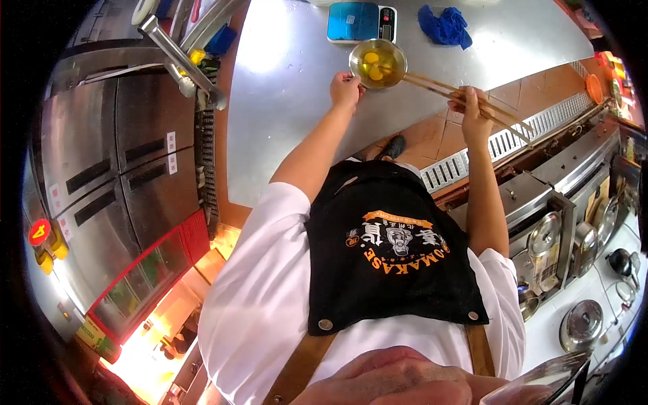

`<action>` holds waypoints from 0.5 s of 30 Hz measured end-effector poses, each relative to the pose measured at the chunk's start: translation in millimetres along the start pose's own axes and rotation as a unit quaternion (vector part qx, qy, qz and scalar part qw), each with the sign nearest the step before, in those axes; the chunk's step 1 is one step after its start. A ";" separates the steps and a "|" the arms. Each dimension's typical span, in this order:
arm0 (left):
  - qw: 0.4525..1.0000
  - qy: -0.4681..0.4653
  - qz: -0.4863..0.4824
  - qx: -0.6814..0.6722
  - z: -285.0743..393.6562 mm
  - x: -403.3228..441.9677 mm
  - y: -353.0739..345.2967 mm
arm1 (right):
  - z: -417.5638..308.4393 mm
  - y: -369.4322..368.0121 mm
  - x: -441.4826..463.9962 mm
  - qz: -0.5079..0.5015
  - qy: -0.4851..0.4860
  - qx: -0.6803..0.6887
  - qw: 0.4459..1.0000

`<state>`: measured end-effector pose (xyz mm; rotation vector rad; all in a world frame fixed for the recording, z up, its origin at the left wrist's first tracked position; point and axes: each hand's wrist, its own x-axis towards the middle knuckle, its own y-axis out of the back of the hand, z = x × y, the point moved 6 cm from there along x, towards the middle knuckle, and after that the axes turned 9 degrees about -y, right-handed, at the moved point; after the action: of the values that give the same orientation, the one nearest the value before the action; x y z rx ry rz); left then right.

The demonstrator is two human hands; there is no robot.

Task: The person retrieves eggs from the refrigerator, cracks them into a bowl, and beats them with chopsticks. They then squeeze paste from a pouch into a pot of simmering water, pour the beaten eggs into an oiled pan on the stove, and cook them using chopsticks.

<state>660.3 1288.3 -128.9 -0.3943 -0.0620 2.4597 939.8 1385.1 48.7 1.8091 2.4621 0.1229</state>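
Observation:
A small metal bowl [379,79] with egg yolks [372,58] and clear egg white in it is at the near edge of a digital scale. My left hand [346,90] grips the bowl's lower left rim, its fingers closed there. A pair of long wooden chopsticks [432,88] is held in my right hand [470,105], fingers closed round them. Their tips reach into the bowl among the eggs; their other ends stick out to the lower right.
The scale [354,23] with a blue top lies on the steel table [283,101]. A crumpled blue cloth or bag [445,27] is right of it. Steel cabinets [152,115] stand at the left. A drain grate [513,140] and pans [580,325] are at the right.

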 end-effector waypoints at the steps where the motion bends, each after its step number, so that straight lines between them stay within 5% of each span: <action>1: 1.000 0.002 0.000 0.004 -0.3 -2.5 2.4 | 6.9 1.4 0.9 -0.008 -0.029 0.023 0.999; 15: 0.997 0.002 -0.053 0.056 -11.4 -31.1 -9.9 | 49.0 63.1 -15.7 0.073 -0.121 0.121 0.983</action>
<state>692.9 1276.8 -130.1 -0.3395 0.0549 2.3444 1009.9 1389.6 7.5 1.9608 2.2568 -0.3810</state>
